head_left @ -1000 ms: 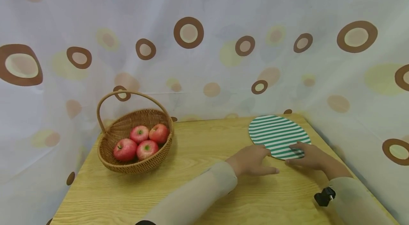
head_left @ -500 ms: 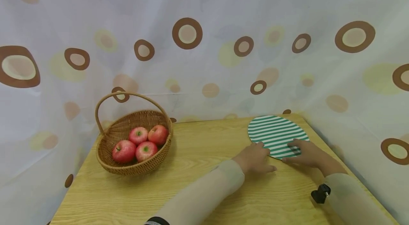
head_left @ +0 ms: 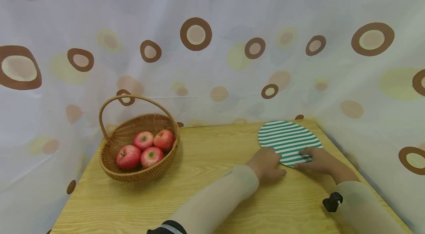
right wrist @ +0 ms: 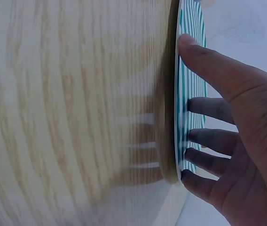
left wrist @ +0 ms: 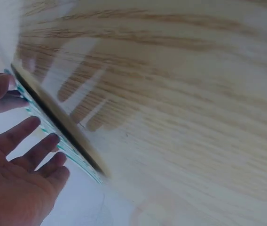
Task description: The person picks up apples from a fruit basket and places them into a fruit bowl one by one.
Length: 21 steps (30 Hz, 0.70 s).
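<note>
A round mat (head_left: 285, 136) with green and white stripes lies flat near the back right corner of the wooden table (head_left: 206, 204). My left hand (head_left: 267, 163) is at its near left edge; in the left wrist view the fingers (left wrist: 38, 150) are spread and gently bent beside the rim. On the mat's near right part rests my right hand (head_left: 318, 161). The right wrist view shows its fingertips on the striped surface and the thumb (right wrist: 208, 59) at the rim. Neither hand is curled round anything.
A wicker basket (head_left: 149, 175) with a tall arched handle stands at the left of the table, holding several red apples (head_left: 128, 157). A dotted curtain (head_left: 219, 60) closes off the back and both sides. Bare wood lies between basket and mat.
My left hand has moved slightly right and forward to the mat's edge. The right hand has shifted slightly left. Mat and basket stay in place.
</note>
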Available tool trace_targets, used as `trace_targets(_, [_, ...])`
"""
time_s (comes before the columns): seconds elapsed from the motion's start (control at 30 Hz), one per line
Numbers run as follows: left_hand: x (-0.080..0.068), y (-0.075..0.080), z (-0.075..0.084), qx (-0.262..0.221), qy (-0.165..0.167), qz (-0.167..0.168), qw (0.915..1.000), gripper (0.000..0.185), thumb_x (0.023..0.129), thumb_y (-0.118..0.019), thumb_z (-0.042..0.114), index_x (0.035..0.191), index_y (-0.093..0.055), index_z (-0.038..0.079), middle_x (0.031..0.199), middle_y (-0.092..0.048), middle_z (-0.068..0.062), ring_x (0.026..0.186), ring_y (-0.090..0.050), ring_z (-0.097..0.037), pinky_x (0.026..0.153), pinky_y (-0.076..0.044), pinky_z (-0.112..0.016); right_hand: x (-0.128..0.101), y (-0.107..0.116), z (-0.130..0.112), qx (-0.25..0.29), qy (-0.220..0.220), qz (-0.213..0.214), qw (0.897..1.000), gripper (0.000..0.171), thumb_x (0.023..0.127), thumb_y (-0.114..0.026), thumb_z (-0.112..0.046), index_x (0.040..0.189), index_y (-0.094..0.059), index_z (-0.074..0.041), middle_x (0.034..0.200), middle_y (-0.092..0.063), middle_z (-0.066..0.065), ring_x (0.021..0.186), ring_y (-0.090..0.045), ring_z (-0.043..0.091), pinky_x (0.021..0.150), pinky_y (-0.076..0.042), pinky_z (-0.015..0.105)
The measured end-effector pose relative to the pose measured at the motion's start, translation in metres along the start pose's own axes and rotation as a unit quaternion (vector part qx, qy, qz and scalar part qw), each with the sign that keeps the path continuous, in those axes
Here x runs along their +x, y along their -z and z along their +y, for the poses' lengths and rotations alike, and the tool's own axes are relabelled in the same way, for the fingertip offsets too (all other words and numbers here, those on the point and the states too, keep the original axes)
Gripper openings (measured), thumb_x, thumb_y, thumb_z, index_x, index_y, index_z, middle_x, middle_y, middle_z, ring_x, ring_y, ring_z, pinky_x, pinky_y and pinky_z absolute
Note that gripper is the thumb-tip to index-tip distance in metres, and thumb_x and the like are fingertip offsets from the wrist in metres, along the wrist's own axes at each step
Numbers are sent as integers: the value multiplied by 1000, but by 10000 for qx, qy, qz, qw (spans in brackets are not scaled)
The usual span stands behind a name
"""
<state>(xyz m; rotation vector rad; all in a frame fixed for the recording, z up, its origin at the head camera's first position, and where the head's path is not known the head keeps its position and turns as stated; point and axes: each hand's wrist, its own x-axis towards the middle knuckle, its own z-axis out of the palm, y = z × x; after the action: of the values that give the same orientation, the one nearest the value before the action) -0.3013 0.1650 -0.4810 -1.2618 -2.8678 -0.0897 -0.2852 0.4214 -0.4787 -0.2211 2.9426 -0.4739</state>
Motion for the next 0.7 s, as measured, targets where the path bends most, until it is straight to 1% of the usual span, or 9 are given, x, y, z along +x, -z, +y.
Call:
trace_targets(0.03, [4, -1, 2, -79, 32, 35, 10000, 39, 103, -61, 56, 118, -72, 22, 113, -70, 11, 106, -62, -6, 107, -48, -22, 0, 1, 1, -7, -1, 0, 10000, 89, 88, -79, -63, 142, -63, 6, 149, -48, 44, 135, -46, 67, 105, -46, 75])
trace_targets(0.1, [11, -5, 6, -115, 77, 91, 9999, 40, 104, -60, 54, 126, -70, 22, 120, -68, 10, 112, -61, -7, 107, -49, -22, 0, 1, 2, -2, -42, -3, 10000, 89, 87, -80, -63, 141, -64, 6, 148, -50, 44, 134, -47, 67, 105, -47, 74])
trace_targets(0.17, [19, -8, 9, -173, 199, 65, 9996, 43, 104, -59, 54, 134, -68, 24, 128, -65, 9, 117, -60, -7, 108, -49, -22, -1, 1, 5, 39, -76, -35, 10000, 88, 87, -81, -63, 140, -65, 6, 148, -50, 44, 134, -47, 67, 104, -47, 74])
trace_targets(0.23, [26, -12, 12, -20, 225, -13, 9997, 42, 106, -56, 57, 133, -69, 26, 127, -66, 9, 115, -61, -7, 106, -51, -22, -2, -1, 6, 74, -117, -66, 9999, 89, 87, -80, -64, 141, -65, 5, 149, -48, 44, 135, -45, 68, 105, -46, 75])
trace_targets(0.33, [32, -16, 16, 142, 360, -47, 9992, 49, 108, -49, 63, 139, -67, 30, 131, -68, 9, 119, -63, -8, 108, -51, -23, -4, -4, 7, 49, -108, -62, 9999, 89, 88, -79, -65, 141, -64, 4, 151, -46, 45, 136, -44, 68, 106, -45, 76])
trace_targets(0.43, [36, -18, 18, 366, 488, 65, 9981, 57, 107, -41, 69, 135, -71, 29, 129, -69, 7, 120, -64, -10, 107, -54, -24, -5, -5, 5, -49, -14, 15, 10000, 88, 89, -77, -65, 142, -63, 5, 151, -45, 44, 136, -45, 68, 105, -45, 76])
trace_targets(0.57, [38, -18, 20, 711, 675, 118, 9951, 67, 100, -38, 80, 117, -79, 29, 119, -74, 8, 113, -66, -9, 105, -55, -25, -3, -6, 3, -36, 176, 72, 9998, 88, 91, -76, -62, 144, -61, 7, 154, -44, 43, 136, -46, 67, 105, -46, 75])
trace_targets(0.63, [37, -17, 21, 840, 747, 137, 9936, 70, 98, -37, 82, 114, -81, 30, 117, -76, 9, 112, -68, -9, 106, -55, -26, -2, -5, 2, -8, 195, 61, 9998, 87, 92, -76, -61, 144, -61, 7, 154, -43, 44, 136, -45, 67, 106, -46, 75])
trace_targets(0.7, [36, -17, 24, 842, 830, 84, 9929, 71, 98, -36, 82, 117, -81, 30, 120, -77, 9, 116, -69, -11, 108, -55, -28, -2, -5, 2, 5, 84, 2, 10000, 88, 92, -75, -63, 145, -60, 5, 155, -42, 43, 138, -44, 67, 107, -45, 75])
